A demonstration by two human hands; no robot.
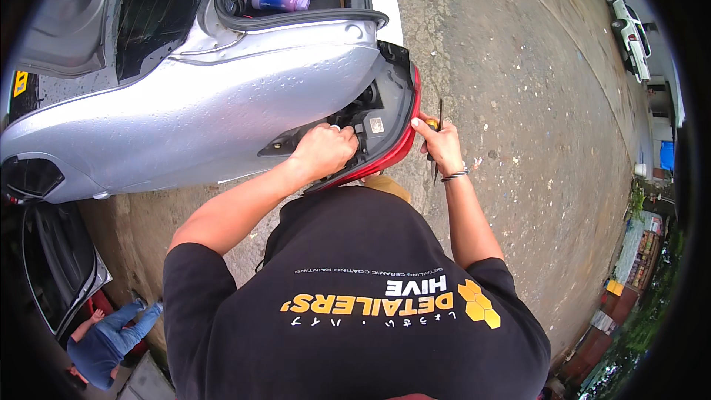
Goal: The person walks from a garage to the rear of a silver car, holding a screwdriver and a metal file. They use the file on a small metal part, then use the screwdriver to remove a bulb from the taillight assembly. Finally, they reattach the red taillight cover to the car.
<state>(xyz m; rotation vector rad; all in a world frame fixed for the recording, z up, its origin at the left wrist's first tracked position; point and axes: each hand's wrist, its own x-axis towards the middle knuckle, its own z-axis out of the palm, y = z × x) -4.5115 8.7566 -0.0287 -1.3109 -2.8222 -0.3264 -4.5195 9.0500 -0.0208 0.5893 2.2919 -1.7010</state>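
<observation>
tail lamp (401, 150), centre frame, apparently undergoing rear-connection work: left hand's (326, 151) grip indeterminable, right hand (445, 150) clamped on screwdriver-like tool (432, 125); next move calls for steady support.

Head-worn fisheye view, facing steeply down from close above a black shirt (355, 233) (6 o'clock); silver car (215, 107), 10 o'clock.

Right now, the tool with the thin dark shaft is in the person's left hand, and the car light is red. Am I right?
Not quite: the tool is in the right hand, not the left hand. The head view shows this. The car light is red, just as you said.
</observation>
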